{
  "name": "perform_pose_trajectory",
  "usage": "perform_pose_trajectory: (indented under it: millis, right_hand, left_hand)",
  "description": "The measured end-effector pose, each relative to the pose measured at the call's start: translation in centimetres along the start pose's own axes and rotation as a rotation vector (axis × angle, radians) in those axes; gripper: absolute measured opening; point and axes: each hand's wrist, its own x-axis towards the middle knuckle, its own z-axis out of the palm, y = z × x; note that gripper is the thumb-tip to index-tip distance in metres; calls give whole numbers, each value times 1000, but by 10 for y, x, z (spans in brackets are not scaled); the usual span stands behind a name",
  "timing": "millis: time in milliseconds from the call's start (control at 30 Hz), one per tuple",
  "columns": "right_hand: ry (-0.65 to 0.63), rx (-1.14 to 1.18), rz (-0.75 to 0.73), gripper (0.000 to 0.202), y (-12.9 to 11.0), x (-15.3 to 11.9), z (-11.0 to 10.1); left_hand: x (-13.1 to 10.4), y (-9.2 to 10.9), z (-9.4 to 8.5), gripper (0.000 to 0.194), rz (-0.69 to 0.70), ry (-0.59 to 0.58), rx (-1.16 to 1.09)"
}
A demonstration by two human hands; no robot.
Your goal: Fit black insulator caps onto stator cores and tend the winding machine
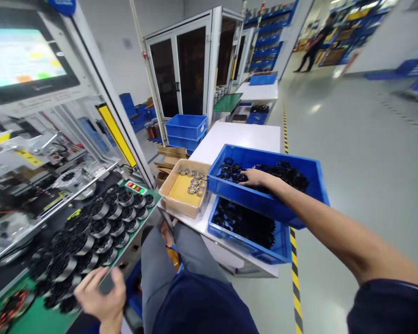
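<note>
My right hand [255,177] reaches into the upper blue bin [264,199], which holds many black plastic parts [284,174]. Its thumb and forefinger close around one black ring-shaped part at the left of the heap; the other fingers are partly hidden. Low at the left, my left hand [102,297] is held with thumb and fingers apart and nothing between them, slightly blurred. Beside it, on the green-topped bench [31,320], stand stacked rows of metal stator rings with black inserts [99,227]. Copper-wound pieces [12,306] lie at the bench's near left corner.
A cardboard box [181,206] with several metal rings stands left of the bins. Under the upper bin sits a lower blue bin [251,253] of black parts. A machine with a screen [24,58] and a button panel [135,187] is at left. A person [315,44] walks far off.
</note>
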Motion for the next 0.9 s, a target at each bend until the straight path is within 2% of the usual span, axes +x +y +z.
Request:
perform_pose_trajectory:
  millis: [100, 200, 300, 400, 500, 567, 633, 700, 800, 900]
  right_hand:
    - [-40, -76, 93, 50, 39, -13, 1]
    - [-60, -117, 166, 53, 72, -31, 10]
    - [-97, -105, 179, 54, 89, -38, 24]
    - [-133, -63, 173, 53, 93, -35, 35]
    - [-148, -13, 162, 49, 93, -33, 36]
    - [-133, 19, 158, 47, 92, -37, 35]
    - [-104, 49, 168, 46, 90, -43, 33]
    - [-61, 78, 184, 51, 87, -48, 30]
    - [24, 117, 194, 62, 80, -52, 24]
    - [129, 138, 207, 59, 68, -52, 14]
  left_hand:
    - [19, 66, 78, 42, 137, -190, -183]
    - [47, 124, 149, 4, 206, -386, -304]
    - [81, 169, 226, 23, 241, -572, -339]
    - [109, 206, 312, 28, 308, -821, -298]
    - [124, 229, 390, 54, 346, -1075, -156]
    - [125, 235, 430, 60, 330, -1209, -44]
    - [122, 235, 458, 60, 305, -1307, 42]
    - [118, 232, 477, 60, 281, -1367, 87]
    - [115, 228, 489, 58, 229, -1408, 87]
    - [118, 224, 490, 53, 135, -1422, -13]
